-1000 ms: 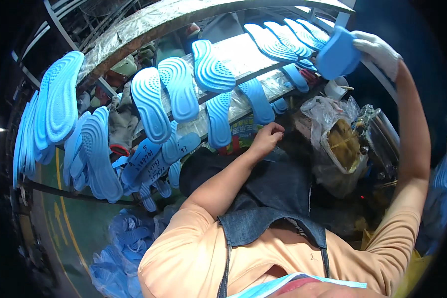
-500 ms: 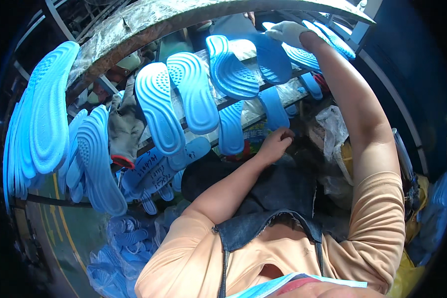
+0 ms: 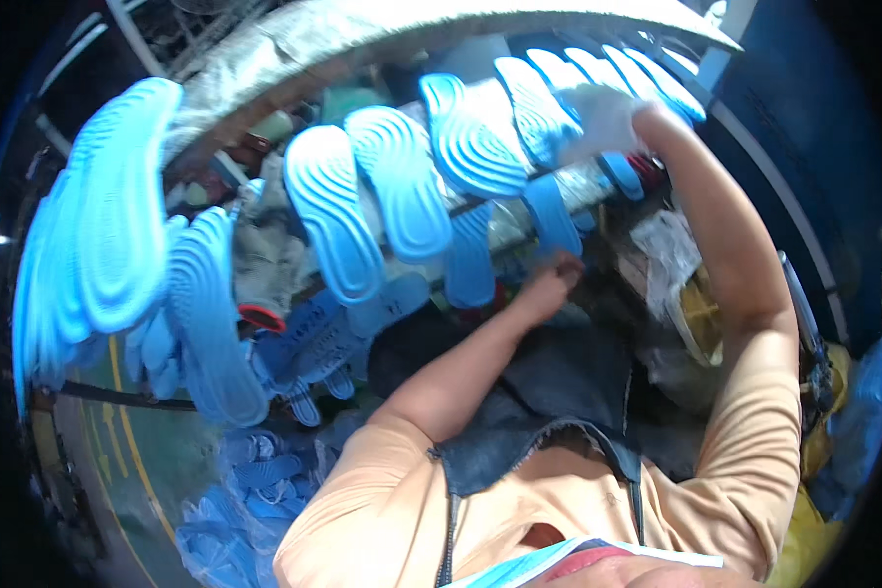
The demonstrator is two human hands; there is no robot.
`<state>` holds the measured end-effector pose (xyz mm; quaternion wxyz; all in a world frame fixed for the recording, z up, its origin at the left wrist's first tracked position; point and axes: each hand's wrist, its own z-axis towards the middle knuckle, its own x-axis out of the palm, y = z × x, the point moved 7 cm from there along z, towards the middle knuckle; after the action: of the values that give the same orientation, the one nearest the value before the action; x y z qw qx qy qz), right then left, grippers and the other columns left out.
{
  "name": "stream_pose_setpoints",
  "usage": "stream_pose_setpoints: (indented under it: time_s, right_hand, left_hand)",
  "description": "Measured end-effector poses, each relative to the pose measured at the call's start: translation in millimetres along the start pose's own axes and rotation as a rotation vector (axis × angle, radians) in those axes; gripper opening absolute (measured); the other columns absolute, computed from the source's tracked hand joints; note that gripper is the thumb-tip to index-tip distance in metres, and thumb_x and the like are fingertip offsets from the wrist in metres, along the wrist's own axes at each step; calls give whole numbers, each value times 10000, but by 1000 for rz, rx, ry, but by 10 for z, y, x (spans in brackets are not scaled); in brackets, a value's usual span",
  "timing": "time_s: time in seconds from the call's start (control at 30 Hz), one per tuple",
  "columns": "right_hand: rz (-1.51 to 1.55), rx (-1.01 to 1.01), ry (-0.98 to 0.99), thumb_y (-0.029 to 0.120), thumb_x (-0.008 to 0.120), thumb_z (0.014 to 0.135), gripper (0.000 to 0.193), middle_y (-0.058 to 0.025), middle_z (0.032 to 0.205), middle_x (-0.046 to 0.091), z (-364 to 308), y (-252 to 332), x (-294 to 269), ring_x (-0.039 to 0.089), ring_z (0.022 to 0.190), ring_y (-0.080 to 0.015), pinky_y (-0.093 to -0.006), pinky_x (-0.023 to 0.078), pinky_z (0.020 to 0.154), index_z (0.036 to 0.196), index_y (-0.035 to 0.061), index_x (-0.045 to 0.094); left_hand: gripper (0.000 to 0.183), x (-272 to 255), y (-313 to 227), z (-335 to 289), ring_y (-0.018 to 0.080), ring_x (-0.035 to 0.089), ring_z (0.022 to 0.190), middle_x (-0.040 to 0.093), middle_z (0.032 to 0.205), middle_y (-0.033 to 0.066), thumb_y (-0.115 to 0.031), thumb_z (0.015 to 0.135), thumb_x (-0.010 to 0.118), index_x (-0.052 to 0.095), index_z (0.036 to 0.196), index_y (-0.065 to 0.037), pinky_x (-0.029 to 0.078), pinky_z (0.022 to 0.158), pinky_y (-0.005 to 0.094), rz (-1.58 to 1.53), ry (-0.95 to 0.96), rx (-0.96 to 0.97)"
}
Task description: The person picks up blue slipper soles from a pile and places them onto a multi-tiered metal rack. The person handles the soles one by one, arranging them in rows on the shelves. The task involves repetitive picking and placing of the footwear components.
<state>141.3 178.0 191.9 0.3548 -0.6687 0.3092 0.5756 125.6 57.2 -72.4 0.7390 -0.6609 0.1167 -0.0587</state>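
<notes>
My right hand [image 3: 603, 120], in a white glove smeared by motion, is over the row of blue insoles at the back right. It is nearest a ridged blue insole [image 3: 531, 108], whose right edge it partly overlaps; its fingers do not show clearly. My bare left hand [image 3: 556, 278] has its fingers curled, close to the lower end of a blue insole [image 3: 551, 211] on the lower tier. Whether anything is inside those fingers is hidden. Left of my right hand, further insoles [image 3: 400, 181] lean along the rack, heels toward me.
Several insoles stand stacked [image 3: 118, 216] at far left. A grey glove [image 3: 268, 260] with a red cuff hangs from the rack. A pale curved board [image 3: 314, 39] crosses the back. Plastic bags of blue insoles [image 3: 235, 510] lie low at left; crumpled clear plastic [image 3: 664, 255] hangs at right.
My right hand has come down and toward me from the top of the insole row. The insole beside it, shaded before, is now brightly lit. My left hand stays nearly in place.
</notes>
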Motion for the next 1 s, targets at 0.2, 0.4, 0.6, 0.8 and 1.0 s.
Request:
stream_pose_setpoints:
  time_s: [0.2,0.4,0.6,0.8,1.0]
  right_hand:
    - [-57,79,-195,406,811,637,865,-226,1193,577,-460,27,-68,542,1150,-369,-442,422,1008,1346,43,471]
    - [570,-81,-675,185,727,742,536,-195,1104,605,-1524,295,295,592,1033,-343,-406,463,919,1214,-1,557]
    - [1096,69,-486,106,685,781,458,-114,1051,655,-2220,285,1288,628,922,-205,-327,493,836,1214,8,571]
    - [1206,131,-515,118,695,784,454,-132,1055,657,-2503,64,1406,636,910,-218,-328,499,819,1211,16,581]
    - [1247,73,-527,105,688,786,448,-119,1045,656,-2694,19,1352,632,891,-201,-325,503,799,1211,14,581]
  left_hand:
    - [251,-108,-115,68,232,607,977,642,1041,119,-151,901,558,577,1116,-21,470,870,369,61,-22,-21]
    - [287,-345,-48,67,313,574,1095,608,1147,173,-142,877,576,565,1132,-11,443,936,405,316,-224,217]
    - [516,-529,-164,399,398,498,1172,506,1282,239,-325,852,640,493,1235,-12,419,980,481,929,-563,172]
    - [763,-207,-344,895,446,428,1237,383,1354,349,-489,816,665,412,1278,63,418,993,515,1096,-379,-81]
    - [753,-407,44,1086,431,529,1124,471,1241,334,-386,781,712,393,1273,86,457,951,496,1159,-485,-129]
